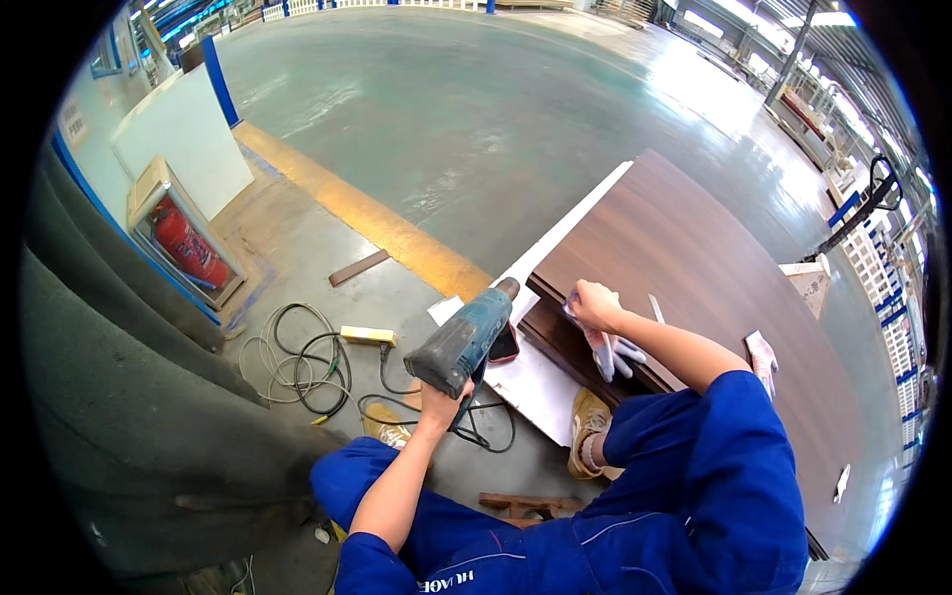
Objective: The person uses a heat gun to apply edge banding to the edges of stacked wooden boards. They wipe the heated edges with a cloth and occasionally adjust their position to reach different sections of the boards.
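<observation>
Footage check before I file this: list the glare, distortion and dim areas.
Head view: white glare washes out part of the floor at upper right; head view: fisheye distortion bows the outer edge of the brown panel, with black corners; head view: the dark drape at left looks dim, while the drill, left hand and right hand show clearly.

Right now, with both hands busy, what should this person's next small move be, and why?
Probably to lay the glove on the brown panel. The right hand is holding that glove near the panel's edge, so it isn't free to help steady the power tool, which the left hand alone seems to be supporting.
</observation>
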